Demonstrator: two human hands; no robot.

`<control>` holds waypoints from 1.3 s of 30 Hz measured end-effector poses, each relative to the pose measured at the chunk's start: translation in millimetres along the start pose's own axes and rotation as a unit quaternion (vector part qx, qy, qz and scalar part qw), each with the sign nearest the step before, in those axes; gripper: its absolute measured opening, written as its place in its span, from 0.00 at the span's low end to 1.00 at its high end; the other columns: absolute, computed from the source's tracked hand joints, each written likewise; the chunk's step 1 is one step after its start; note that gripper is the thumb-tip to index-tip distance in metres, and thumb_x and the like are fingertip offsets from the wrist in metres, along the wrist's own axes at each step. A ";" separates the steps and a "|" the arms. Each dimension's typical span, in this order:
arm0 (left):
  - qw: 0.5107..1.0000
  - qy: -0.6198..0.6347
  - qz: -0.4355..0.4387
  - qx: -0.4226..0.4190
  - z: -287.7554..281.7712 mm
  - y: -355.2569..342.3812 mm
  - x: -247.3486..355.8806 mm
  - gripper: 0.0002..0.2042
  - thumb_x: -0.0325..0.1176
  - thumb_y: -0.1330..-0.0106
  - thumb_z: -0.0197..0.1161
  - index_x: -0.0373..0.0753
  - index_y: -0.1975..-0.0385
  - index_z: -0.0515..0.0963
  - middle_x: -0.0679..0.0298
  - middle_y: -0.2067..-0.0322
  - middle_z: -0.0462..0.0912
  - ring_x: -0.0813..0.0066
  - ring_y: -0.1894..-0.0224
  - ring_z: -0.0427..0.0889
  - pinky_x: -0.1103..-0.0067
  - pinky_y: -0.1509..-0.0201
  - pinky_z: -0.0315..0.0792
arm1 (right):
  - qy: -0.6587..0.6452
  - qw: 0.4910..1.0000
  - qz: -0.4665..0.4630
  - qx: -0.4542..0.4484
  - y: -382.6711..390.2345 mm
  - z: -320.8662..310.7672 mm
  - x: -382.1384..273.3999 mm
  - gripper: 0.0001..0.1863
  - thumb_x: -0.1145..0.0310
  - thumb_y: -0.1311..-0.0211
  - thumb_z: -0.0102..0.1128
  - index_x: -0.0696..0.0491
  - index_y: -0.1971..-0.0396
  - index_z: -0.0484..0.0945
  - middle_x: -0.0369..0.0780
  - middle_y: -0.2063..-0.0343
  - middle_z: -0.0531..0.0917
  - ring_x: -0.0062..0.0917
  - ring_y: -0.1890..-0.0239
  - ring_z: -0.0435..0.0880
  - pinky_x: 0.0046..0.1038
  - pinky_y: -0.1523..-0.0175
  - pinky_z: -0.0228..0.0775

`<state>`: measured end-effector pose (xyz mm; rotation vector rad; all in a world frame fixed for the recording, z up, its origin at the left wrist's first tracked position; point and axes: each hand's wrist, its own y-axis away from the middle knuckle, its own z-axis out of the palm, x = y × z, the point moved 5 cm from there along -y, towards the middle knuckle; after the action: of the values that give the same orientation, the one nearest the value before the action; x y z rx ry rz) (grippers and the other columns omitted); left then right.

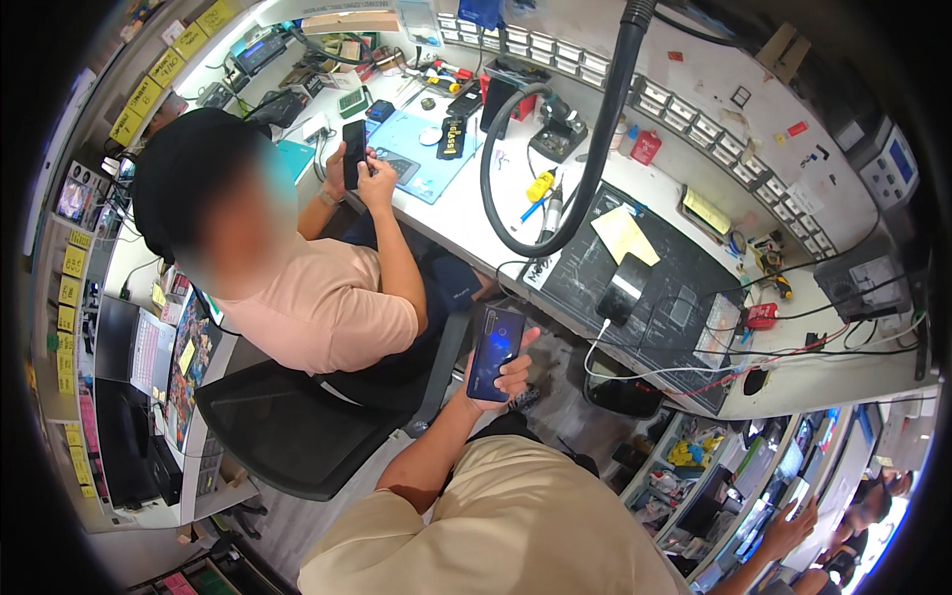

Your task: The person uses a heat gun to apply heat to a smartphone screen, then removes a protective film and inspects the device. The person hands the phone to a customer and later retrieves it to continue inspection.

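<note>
In front of my torso, my left hand [509, 382] is closed around a smartphone [498, 349] with a glossy dark blue back turned up. Several of its fingers curl over the phone's right edge. Far to the lower right, my right hand [790, 526] rests by a counter with its fingers apart, and no object shows in it. A phone with a lit glare on its screen [622, 290] lies on the black work mat [585, 268], with a white cable plugged into it. Beside it is a yellow paper sheet [626, 234].
A seated co-worker [317, 307] in a pink shirt and black cap holds a black phone [354, 154] over a blue mat [405, 134]. A black office chair [297, 436] stands close to my left. A black flexible hose [600, 149] arches over the white bench; wires cross its right end.
</note>
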<state>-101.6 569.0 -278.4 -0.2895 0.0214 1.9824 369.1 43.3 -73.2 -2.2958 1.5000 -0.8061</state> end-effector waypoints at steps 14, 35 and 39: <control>0.998 0.017 0.023 0.055 -23.4 -5.4 3.9 0.35 0.55 0.21 0.48 0.40 0.21 0.58 0.64 0.73 0.67 0.74 0.77 0.67 0.75 0.69 0.64 | -0.030 0.999 -0.012 -0.004 2.5 0.7 6.3 0.24 0.59 0.25 0.59 0.50 0.33 0.75 0.46 0.39 0.78 0.45 0.36 0.76 0.48 0.32 0.68; 0.846 -0.332 0.194 0.369 -3.8 37.9 -30.3 0.28 0.57 0.17 0.50 0.36 0.37 0.72 0.70 0.70 0.71 0.80 0.72 0.71 0.79 0.67 0.70 | -0.601 0.374 -0.297 -0.641 122.2 -112.4 -513.2 0.20 0.62 0.25 0.65 0.62 0.44 0.81 0.46 0.55 0.89 0.25 0.54 0.88 0.27 0.47 0.78; 0.714 -0.408 0.252 0.510 -1.4 46.0 -67.2 0.21 0.52 0.17 0.53 0.39 0.43 0.75 0.70 0.59 0.78 0.81 0.56 0.75 0.80 0.49 0.72 | -0.632 0.265 -0.293 -0.666 145.7 -100.6 -527.5 0.24 0.60 0.24 0.64 0.65 0.40 0.77 0.44 0.54 0.89 0.23 0.53 0.86 0.25 0.47 0.77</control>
<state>-116.6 489.2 -270.8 1.4498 0.6634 2.1231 40.3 466.1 -224.1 -2.3793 0.0054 2.7525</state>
